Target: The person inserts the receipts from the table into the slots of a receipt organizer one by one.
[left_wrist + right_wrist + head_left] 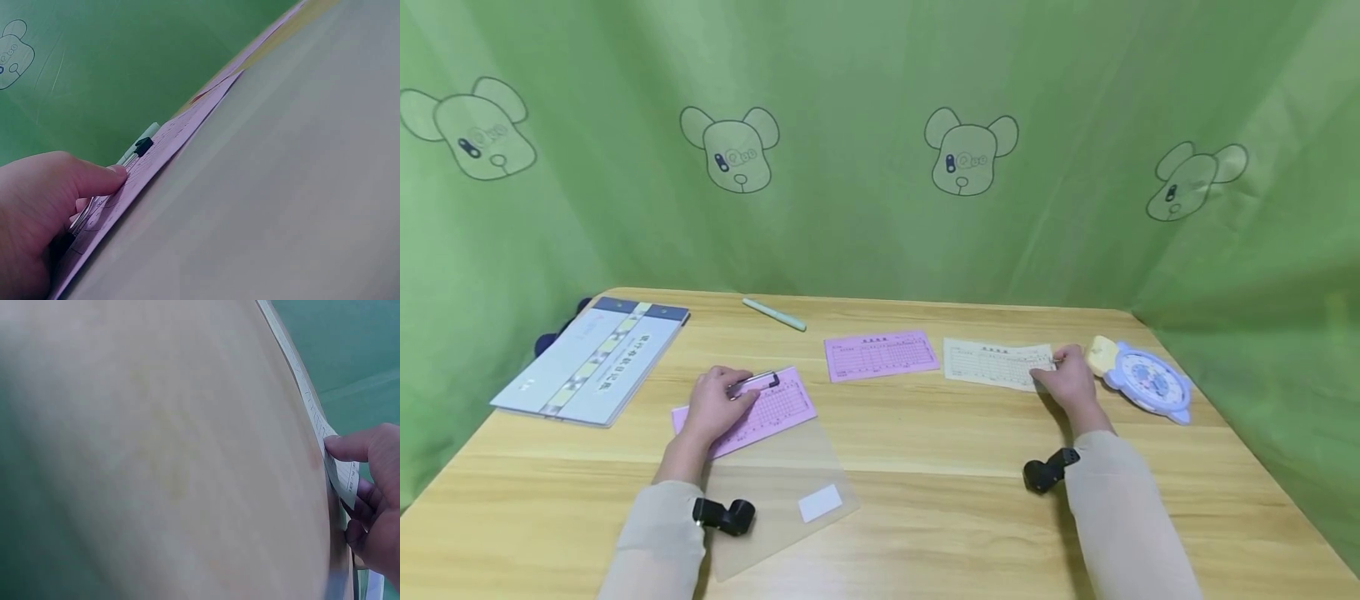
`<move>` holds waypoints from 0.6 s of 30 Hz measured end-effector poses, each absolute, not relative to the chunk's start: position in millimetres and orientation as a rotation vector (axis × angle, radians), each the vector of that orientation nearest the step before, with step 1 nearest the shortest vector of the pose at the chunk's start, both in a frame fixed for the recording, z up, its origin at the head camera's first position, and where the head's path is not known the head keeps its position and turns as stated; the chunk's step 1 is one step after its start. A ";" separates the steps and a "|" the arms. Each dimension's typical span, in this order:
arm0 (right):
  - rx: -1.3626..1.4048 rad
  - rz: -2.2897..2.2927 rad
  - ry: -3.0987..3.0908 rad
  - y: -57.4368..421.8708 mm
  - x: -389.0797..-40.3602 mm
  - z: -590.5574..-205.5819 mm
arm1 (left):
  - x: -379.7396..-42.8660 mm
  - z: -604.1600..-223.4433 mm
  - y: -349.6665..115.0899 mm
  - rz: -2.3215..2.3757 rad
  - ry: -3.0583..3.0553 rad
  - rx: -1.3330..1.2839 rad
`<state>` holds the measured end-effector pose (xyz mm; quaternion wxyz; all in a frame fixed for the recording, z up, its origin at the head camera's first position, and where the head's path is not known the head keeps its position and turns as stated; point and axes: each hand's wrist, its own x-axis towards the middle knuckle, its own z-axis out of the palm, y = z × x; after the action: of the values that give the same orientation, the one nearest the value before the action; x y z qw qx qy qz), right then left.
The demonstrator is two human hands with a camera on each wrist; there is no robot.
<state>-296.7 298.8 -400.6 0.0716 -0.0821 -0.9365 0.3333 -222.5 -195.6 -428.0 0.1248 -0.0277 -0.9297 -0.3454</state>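
Note:
My left hand (pixel 715 408) grips the top of a translucent clipboard (pixel 775 508) by its metal clip (pixel 762 380). A pink printed form (pixel 778 410) lies across the clipboard's upper part, under the clip. In the left wrist view my thumb (pixel 103 179) lies on the clip and the form. At the right, my right hand (pixel 1071 379) pinches the right end of a pale printed form (pixel 992 364). In the right wrist view that form's end (pixel 347 475) bends up between thumb and fingers. A second pink form (pixel 880 356) lies flat between the hands.
A blue-grey booklet (pixel 595 358) lies at the left. Near the back edge is a pale green pen (pixel 773 314). A blue round clock-like item (pixel 1150 381) with a yellow block (pixel 1102 356) sits right of my right hand. A green curtain (pixel 865 233) hangs behind the table.

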 end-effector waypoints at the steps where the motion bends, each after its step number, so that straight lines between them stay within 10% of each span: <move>1: -0.230 1.000 -2.812 298.8 -296.4 -401.0 | -222.2 -427.8 -195.5 -1.005 -2.708 -0.083; 18: -0.090 1.073 -2.782 310.9 -284.9 -391.9 | -221.2 -426.9 -195.1 -1.005 -2.711 -0.080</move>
<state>-284.9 310.9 -391.9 0.0791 -0.0299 -0.9297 0.3585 -221.2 -195.1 -426.9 0.1241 -0.0273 -0.9300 -0.3448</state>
